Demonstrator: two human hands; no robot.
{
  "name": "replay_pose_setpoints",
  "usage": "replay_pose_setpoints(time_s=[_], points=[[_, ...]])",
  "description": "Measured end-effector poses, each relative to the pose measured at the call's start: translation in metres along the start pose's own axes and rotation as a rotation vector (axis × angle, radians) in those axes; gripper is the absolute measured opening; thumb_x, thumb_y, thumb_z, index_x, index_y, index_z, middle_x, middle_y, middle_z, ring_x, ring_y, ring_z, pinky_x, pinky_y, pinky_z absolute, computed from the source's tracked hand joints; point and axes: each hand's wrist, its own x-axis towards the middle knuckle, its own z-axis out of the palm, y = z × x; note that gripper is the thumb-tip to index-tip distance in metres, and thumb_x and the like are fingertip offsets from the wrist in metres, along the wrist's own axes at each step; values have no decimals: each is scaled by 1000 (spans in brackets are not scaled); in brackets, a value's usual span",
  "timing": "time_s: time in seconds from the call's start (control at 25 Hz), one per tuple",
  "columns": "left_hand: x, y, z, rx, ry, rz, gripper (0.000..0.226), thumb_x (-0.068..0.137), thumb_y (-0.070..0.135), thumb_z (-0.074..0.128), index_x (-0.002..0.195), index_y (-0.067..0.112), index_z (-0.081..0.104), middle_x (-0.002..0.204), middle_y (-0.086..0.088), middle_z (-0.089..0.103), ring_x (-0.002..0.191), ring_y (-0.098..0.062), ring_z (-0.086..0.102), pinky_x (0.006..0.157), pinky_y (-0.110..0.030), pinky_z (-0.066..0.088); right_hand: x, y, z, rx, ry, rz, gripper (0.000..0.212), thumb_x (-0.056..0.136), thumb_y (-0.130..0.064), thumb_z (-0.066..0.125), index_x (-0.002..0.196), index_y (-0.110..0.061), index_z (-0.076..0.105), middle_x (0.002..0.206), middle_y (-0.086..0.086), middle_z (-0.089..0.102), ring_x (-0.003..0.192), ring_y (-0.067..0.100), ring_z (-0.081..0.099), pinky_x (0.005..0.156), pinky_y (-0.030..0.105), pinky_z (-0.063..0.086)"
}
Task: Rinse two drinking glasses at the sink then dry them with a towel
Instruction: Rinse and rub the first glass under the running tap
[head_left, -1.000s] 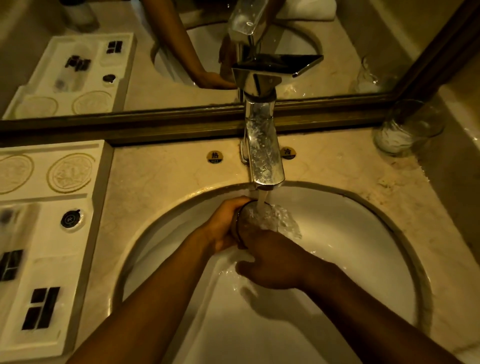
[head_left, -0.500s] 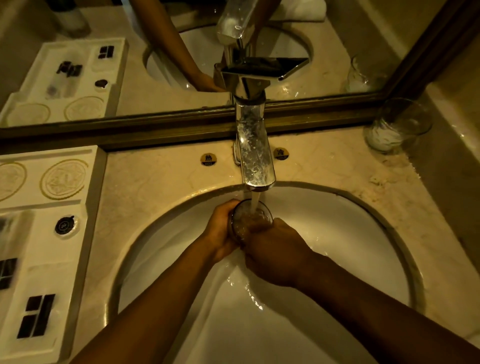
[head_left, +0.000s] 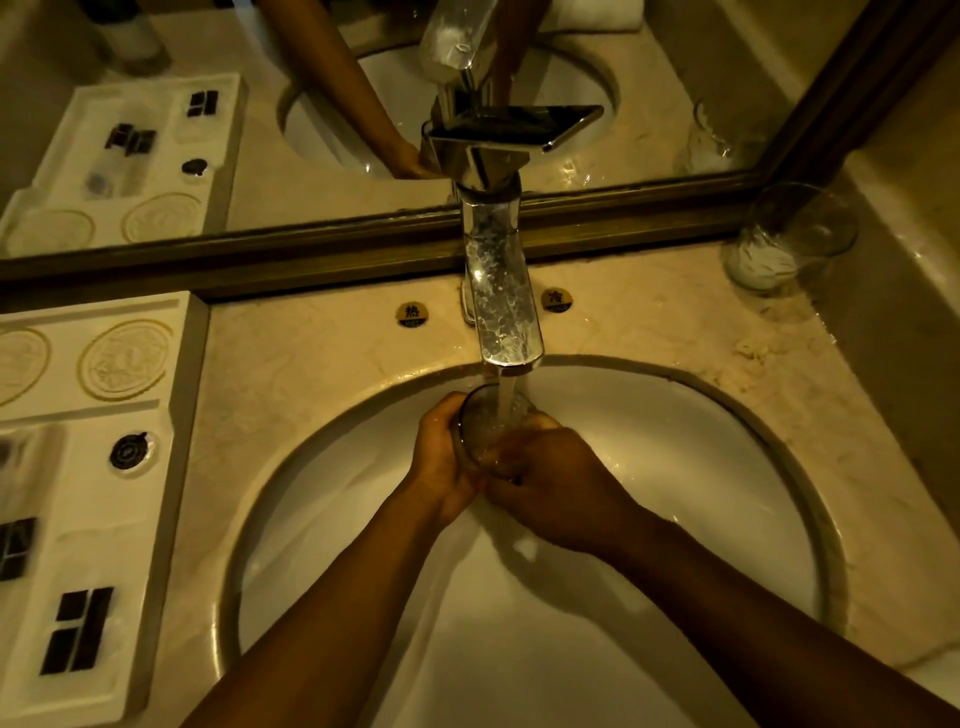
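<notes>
Head view: the rinsing step is under way on the first glass (head_left: 485, 426). The left hand (head_left: 444, 462) is wrapping its fingers round the glass's left side, and the right hand (head_left: 556, 483) is closing on it from the right and front, so both hands are clasping the one glass, mouth up, over the sink (head_left: 675, 426). Water is running from the tap (head_left: 501, 306) straight into the glass, which is sitting just under the spout. The second glass (head_left: 784, 244) is standing well apart on the counter (head_left: 311, 364) at the far right, near the mirror (head_left: 649, 130), untouched by either hand. A white tray (head_left: 104, 519) is lying to the left of the sink. No towel is showing clearly on the counter.

By my reading, the task is in its early part. The next move calls for tipping the water out, keeping a firm hold on the wet, slippery glass, then setting it down and reaching for the second glass.
</notes>
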Motion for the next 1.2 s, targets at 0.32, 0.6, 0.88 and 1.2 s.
replay_pose_setpoints(time_s=[0.32,0.6,0.88,1.2], points=[[-6,-1,5,79,-13,-39,36,97,35,50,104,11,77,111,-16,73,104,-30,68,97,-45,51,13,14,3,437,292,337,30,83,-6,69,109,-20,67,97,-9,68,88,2,66,68,13,50],[-11,2,-10,436,5,-301,53,84,60,53,98,12,71,87,-14,71,74,-28,65,55,-22,42,27,19,-9,-272,-124,262,21,93,-31,58,94,-14,72,84,5,70,78,22,69,63,25,48],[-12,5,-6,189,-26,-168,38,91,35,53,93,11,82,109,-22,72,99,-36,67,106,-57,42,20,30,-10,302,-40,301,8,95,-13,57,98,-17,63,73,-5,63,58,12,62,47,18,45],[-18,-17,15,370,178,359,26,90,37,66,114,24,67,115,-5,72,107,-29,70,87,-57,59,18,16,22,1042,186,505,31,101,-35,47,131,-39,55,128,0,62,113,19,62,93,45,56]])
